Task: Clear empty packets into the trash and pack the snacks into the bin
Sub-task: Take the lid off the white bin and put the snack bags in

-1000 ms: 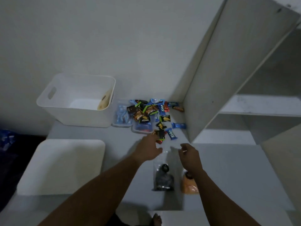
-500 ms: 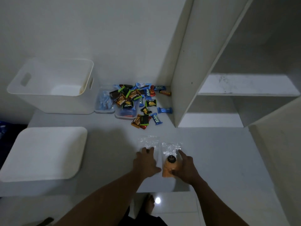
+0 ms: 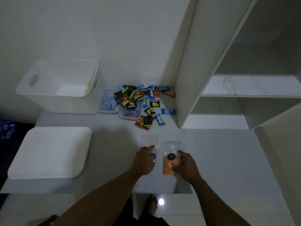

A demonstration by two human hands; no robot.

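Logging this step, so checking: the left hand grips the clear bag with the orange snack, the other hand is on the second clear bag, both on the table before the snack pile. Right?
Wrong hand. The head view shows the right hand gripping the clear bag with the orange snack; the left hand is on the second clear bag. Both lie on the table before the snack pile.

The bin and lid look like matt white plastic. The left bag and right bag are clear, shiny, crinkled film. The wrappers gleam (foil-like). The table is smooth and the floor is glossy.
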